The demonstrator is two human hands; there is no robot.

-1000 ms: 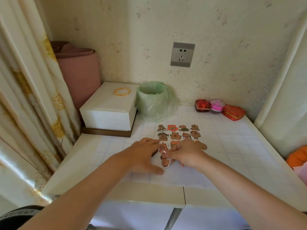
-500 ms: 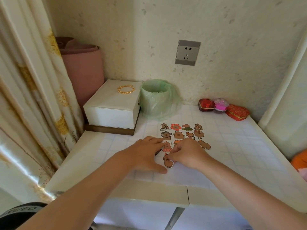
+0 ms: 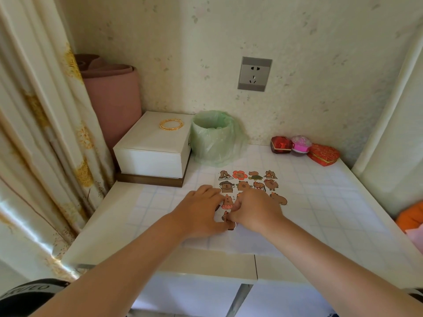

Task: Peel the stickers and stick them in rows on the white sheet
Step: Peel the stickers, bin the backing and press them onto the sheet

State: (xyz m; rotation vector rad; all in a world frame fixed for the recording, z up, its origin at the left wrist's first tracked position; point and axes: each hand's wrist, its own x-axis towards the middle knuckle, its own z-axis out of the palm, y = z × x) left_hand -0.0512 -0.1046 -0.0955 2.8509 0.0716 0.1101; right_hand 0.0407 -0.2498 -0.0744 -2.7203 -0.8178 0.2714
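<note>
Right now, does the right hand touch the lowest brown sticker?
Touching. The head view shows the right hand pinching the lowest brown sticker, with no gap between them.

Soft daylight comes through the curtain point(image 3: 34, 156) at 9 o'clock and fills the scene brightly and evenly. A glossy sheen sits on its folds at 8 o'clock. Shadows are faint with blurred edges; a pale one lies under the front edge of the table point(image 3: 343, 202) at 6 o'clock. The white sheet point(image 3: 256, 242) almost washes into the tabletop. Straight lines bow at the edges from the wide lens, and the stickers point(image 3: 249, 179) look slightly soft.
</note>
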